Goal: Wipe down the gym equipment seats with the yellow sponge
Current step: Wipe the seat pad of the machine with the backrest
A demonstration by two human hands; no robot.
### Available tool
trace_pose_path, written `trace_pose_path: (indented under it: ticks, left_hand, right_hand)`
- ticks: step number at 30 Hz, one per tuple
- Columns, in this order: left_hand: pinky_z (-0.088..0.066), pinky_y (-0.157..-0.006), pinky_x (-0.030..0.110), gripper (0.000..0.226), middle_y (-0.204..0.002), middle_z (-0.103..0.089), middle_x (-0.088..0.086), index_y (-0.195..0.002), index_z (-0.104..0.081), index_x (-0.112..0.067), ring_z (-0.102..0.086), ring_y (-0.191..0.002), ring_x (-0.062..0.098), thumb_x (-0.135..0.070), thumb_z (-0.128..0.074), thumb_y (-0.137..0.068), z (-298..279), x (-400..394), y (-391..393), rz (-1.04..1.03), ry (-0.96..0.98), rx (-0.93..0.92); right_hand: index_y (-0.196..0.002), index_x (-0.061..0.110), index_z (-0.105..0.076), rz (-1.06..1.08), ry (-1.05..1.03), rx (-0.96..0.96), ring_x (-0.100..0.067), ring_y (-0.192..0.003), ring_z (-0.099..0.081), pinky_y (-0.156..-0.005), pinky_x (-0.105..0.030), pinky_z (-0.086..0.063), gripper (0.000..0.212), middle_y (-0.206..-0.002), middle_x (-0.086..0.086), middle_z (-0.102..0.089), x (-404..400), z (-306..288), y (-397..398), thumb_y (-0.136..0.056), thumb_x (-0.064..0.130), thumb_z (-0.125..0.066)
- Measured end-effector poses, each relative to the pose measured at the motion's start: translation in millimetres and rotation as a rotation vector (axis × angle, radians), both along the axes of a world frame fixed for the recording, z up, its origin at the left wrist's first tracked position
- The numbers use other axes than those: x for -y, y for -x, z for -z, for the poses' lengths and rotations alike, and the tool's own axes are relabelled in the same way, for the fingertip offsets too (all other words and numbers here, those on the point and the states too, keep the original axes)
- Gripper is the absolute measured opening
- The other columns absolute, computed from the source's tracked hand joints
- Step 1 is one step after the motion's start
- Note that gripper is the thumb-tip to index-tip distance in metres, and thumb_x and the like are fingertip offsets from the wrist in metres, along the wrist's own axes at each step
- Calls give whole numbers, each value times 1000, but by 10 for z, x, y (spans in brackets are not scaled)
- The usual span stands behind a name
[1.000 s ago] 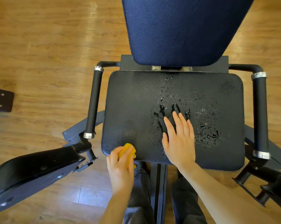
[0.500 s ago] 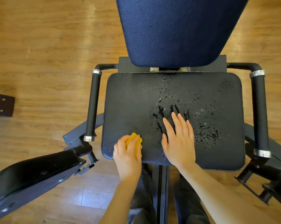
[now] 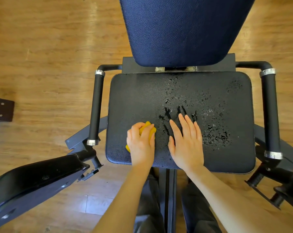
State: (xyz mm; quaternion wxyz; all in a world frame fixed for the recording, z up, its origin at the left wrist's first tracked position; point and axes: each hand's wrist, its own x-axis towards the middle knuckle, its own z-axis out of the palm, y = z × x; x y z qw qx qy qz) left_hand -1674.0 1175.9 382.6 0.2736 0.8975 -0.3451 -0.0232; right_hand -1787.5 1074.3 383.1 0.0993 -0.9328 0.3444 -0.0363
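- Gripping the yellow sponge [image 3: 150, 130], the left hand [image 3: 141, 144] sits on the seat [image 3: 137, 98] near its front-left corner; fingers curl over the sponge top, yellow showing past the fingertips and under the heel of the hand.
- Far left of the seat: a dark bracket [image 3: 1, 109] on the wood floor [image 3: 41, 47].
- Front-left of the seat: a black padded arm [image 3: 36, 179] of the machine, angled toward the seat corner.
- Just left of the seat: left handle bar [image 3: 96, 108] with silver rings at both ends, running parallel to the seat edge.
- Behind the seat: blue backrest [image 3: 181, 29], its lower edge overhanging the seat's rear.
- Seat centre: wet droplets and finger-shaped streaks [image 3: 181, 110], just ahead of the right fingertips.
- Right hand [image 3: 187, 142] lies flat on the seat, just right of the sponge hand, fingers straight and slightly spread, holding nothing.
- More droplets [image 3: 216, 137] on the seat, right of that hand.
- Just right of the seat: right handle bar [image 3: 270, 111], same silver rings.
- Below the seat front: grey trouser legs [image 3: 149, 202] either side of the frame post.
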Motion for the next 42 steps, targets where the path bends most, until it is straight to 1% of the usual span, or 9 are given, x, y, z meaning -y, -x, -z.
trace_pose_path:
  ticks: [4,11,15,21,23,27,33,37,42]
  left_hand:
    - [-48,-73,39,26,-112,-61,9,-108,-71,-17,-54,-89,28,-29,-53,-93,-4,-58,70,-2,-23,46]
    - [-51,-78,42,27,-118,-49,-2,-118,-57,-28,-48,-100,19,-25,-55,-91,19,-768,548,21,25,-28]
    - [-51,-71,46,24,-115,-53,5,-112,-66,-19,-49,-95,24,-26,-55,-92,51,-514,361,36,16,-22]
    - [-49,-80,46,25,-116,-58,10,-112,-67,-17,-47,-98,25,-25,-58,-90,-5,156,-46,39,20,-28]
    - [-49,-77,45,24,-113,-59,11,-109,-70,-15,-51,-93,29,-23,-61,-88,-21,235,-78,43,-8,2]
    - [-49,-70,41,25,-113,-60,6,-109,-70,-19,-53,-89,27,-28,-55,-91,-3,-167,196,96,-29,52]
    - [-54,-77,41,34,-122,-47,0,-120,-59,-23,-48,-102,20,-16,-65,-87,5,-909,705,123,-30,-103]
    - [-55,-82,43,23,-122,-42,-8,-113,-68,-22,-46,-107,18,-29,-59,-93,-108,-643,525,46,-39,-240]
    - [-52,-81,45,31,-122,-47,-1,-116,-67,-16,-50,-104,27,-31,-52,-93,-258,182,49,40,98,-177]
  right_hand:
    - [-144,16,-42,0,4,4,-30,-144,-23,-118,-47,-18,51,-154,-14,-31,2,3,-1,-96,32,-40]
    - [-145,17,-41,-8,-2,-21,-30,-145,-22,-118,-48,-17,51,-154,-14,-30,6,-10,3,-97,33,-37]
    - [-144,17,-40,-3,0,-15,-30,-145,-22,-118,-47,-16,51,-154,-14,-30,0,-3,-1,-96,32,-36]
    - [-143,15,-43,4,9,47,-30,-144,-24,-118,-47,-18,49,-153,-14,-32,-7,18,-1,-96,29,-42]
    - [-142,15,-44,0,8,60,-30,-144,-24,-118,-48,-18,49,-153,-14,-32,-7,26,5,-96,29,-43]
    - [-144,16,-42,1,0,25,-29,-145,-22,-119,-46,-15,50,-154,-14,-31,-8,20,10,-97,31,-41]
    - [-145,16,-40,-11,-15,-6,-29,-145,-22,-118,-47,-17,50,-154,-14,-30,-3,-7,15,-97,32,-37]
    - [-144,17,-41,-11,-27,-9,-29,-145,-22,-118,-47,-18,50,-154,-14,-31,2,-8,14,-97,32,-38]
    - [-140,15,-48,-8,-64,49,-30,-142,-28,-116,-47,-20,48,-151,-14,-36,28,-28,13,-95,32,-41]
